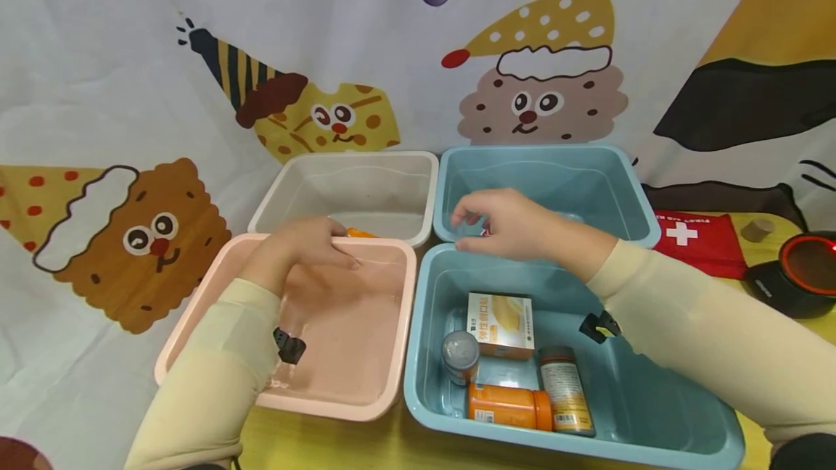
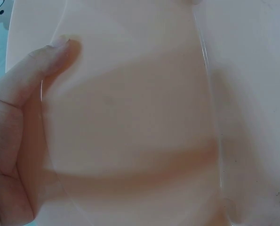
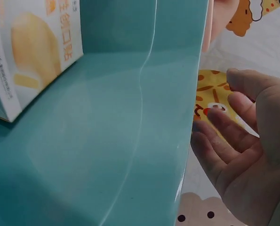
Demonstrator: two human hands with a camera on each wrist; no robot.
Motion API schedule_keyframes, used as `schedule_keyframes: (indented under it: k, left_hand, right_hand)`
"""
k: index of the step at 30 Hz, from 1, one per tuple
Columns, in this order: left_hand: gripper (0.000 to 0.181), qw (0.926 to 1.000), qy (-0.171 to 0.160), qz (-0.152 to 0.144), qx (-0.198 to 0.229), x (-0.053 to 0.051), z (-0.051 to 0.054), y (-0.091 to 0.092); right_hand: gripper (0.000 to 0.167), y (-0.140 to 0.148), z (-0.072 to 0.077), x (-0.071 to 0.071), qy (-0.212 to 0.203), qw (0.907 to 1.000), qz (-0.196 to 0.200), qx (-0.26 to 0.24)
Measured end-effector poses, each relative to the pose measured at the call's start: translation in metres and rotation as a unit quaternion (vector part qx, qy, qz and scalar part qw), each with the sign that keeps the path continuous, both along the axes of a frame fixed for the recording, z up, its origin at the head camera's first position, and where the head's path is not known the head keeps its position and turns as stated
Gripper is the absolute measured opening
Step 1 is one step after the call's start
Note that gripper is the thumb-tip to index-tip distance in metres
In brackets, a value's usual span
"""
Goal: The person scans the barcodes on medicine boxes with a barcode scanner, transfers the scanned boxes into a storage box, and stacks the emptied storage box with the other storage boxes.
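Note:
My left hand (image 1: 313, 241) reaches over the back rim of the pink bin (image 1: 405, 289). Its thumb extends on the pink side, seen against the inner wall in the left wrist view; the other fingertips are partly hidden beyond the rim. An orange item (image 1: 361, 233) shows in the grey bin (image 1: 346, 157) close to those fingers. My right hand (image 1: 506, 223) hovers over the back blue bin (image 1: 542, 154), fingers loosely bent and nothing between them. Below it, a small red-and-white item (image 1: 485, 228) is mostly covered by the hand.
The front blue bin (image 1: 653, 354) holds a bandage box (image 1: 501, 321), a grey-lidded jar (image 1: 460, 354), an orange bottle (image 1: 506, 406) and a dark-capped bottle (image 1: 564, 390). To the right lie a red first aid pouch (image 1: 702, 244) and a black round device (image 1: 800, 274). A printed cloth hangs behind.

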State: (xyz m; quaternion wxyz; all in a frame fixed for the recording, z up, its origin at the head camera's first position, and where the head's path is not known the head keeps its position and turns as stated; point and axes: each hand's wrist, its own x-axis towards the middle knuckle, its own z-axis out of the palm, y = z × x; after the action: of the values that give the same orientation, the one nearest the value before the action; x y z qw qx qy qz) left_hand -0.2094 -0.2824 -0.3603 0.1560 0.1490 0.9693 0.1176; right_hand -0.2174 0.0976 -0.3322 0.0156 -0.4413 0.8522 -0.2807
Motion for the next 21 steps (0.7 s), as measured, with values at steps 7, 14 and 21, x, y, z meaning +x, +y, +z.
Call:
schedule_keyframes:
  k: [7, 14, 21]
  left_hand:
    - [0.064, 0.9995, -0.016, 0.023, 0.014, 0.002, 0.0, 0.001]
    - [0.06, 0.9991, -0.022, 0.031, 0.02, 0.002, 0.001, 0.001]
    - [0.063, 0.9996, -0.019, 0.016, 0.015, 0.001, 0.002, 0.001]
  right_hand:
    - [0.023, 0.009, -0.009, 0.016, -0.087, 0.9899, 0.1, -0.05]
    - [0.02, 0.007, -0.025, 0.037, -0.08, 0.978, 0.191, -0.025]
    - [0.027, 0.001, -0.041, 0.052, -0.119, 0.9647, 0.225, 0.065]
